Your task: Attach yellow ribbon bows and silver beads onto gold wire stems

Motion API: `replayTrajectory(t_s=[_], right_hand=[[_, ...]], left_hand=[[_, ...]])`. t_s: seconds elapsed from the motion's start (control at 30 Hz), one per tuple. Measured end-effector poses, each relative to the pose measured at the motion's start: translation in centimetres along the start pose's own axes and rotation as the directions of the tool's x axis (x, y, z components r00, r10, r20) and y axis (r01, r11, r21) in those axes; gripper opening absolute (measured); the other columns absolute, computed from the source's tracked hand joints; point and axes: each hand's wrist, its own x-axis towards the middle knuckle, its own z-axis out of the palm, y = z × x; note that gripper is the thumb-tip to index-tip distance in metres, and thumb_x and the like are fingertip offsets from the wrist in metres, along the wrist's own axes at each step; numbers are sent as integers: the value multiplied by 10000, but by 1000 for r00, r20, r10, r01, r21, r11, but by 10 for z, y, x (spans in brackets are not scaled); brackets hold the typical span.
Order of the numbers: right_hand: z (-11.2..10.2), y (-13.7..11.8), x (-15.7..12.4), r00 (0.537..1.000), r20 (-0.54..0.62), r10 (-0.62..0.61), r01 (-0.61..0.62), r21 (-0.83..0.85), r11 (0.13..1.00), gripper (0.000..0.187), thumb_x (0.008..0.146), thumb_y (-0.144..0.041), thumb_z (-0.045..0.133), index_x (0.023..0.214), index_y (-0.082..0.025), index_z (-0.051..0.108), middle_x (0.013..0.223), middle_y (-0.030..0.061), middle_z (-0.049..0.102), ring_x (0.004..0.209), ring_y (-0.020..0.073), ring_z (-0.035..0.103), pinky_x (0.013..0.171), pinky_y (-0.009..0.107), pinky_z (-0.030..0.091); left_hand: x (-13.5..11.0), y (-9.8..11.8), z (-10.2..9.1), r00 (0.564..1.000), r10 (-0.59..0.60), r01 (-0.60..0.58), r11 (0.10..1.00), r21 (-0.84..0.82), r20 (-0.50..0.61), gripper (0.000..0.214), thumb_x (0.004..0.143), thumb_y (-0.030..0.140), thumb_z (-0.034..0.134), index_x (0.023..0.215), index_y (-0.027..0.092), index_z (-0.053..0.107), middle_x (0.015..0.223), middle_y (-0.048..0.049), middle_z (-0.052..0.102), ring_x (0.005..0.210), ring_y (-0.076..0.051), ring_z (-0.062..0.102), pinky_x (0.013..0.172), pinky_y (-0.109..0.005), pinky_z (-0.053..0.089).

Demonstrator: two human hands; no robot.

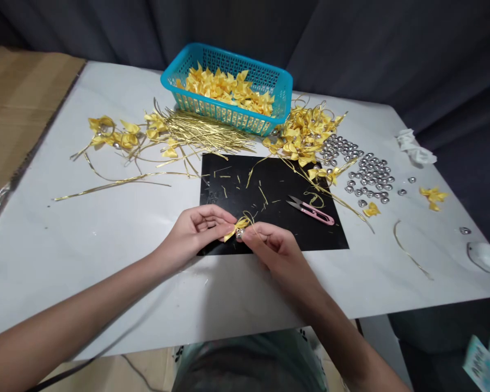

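Over the front part of a black mat (237, 190), my two hands meet at a small yellow ribbon bow (240, 224). My left hand (200, 228) pinches the bow's left side between thumb and fingers. Against the bow sits a silver bead (239, 233), which my right hand (275, 245) pinches between thumb and index finger. A thin gold cord loops up from the bow between the hands. To the right on the mat lie pink-handled thread snips (312, 210), their blades pointing left, among short gold cord scraps.
A blue basket (228, 106) of yellow bows stands at the back. Before it lies a pile of gold ties (206, 132). Yellow bows with cords (306, 130) heap to its right, others (114, 133) to the left. Silver beads (369, 174) are scattered on the white table (106, 245).
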Motion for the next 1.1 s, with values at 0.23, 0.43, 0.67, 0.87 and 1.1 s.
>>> replayTrajectory(t_s=[0.23, 0.43, 0.67, 0.87, 1.1], right_hand=[[4, 0, 1, 999, -8, -33, 33, 23, 999, 300, 790, -464, 558, 730, -171, 550, 638, -24, 437, 541, 81, 330, 488, 212, 244], [1, 1, 1, 1000, -28, 3, -3, 1, 1000, 299, 765, -464, 591, 744, -170, 545, 572, -47, 371, 491, 68, 282, 447, 209, 187], [-23, -5, -9, 999, 4, -37, 36, 207, 978, 263, 842, -390, 557, 694, -175, 524, 478, -87, 209, 428, 48, 135, 396, 189, 108], [-47, -27, -12, 997, 5, -76, 67, 405, 912, 77, 845, -293, 547, 855, -222, 574, 507, -87, 197, 401, 42, 71, 350, 182, 71], [-77, -59, -27, 979, -54, -198, 196, 527, 827, 239, 870, -388, 557, 722, -202, 528, 476, -94, 127, 343, 26, 0, 261, 182, 5]], left_hand=[[0, 1, -1, 999, -7, 7, 1000, -3, 51, 87, 741, 201, 708, 815, 158, 694, 686, 11, 666, 600, -61, 579, 582, -144, 450], [0, 2, 0, 999, -7, 5, 999, 51, 50, 60, 735, 183, 713, 792, 165, 711, 661, 21, 665, 599, -46, 566, 568, -121, 429], [0, 1, -1, 1000, 19, -19, 999, 40, 3, 54, 718, 175, 723, 767, 165, 702, 639, 26, 654, 575, -51, 557, 565, -138, 435], [-1, 3, 2, 1000, 29, -28, 995, 100, -9, 73, 705, 181, 721, 752, 143, 681, 644, 10, 647, 575, -69, 555, 553, -161, 433], [-1, 8, 8, 999, -10, 18, 973, 231, -36, 108, 675, 197, 710, 724, 114, 660, 627, 8, 622, 506, -42, 494, 449, -125, 353]])
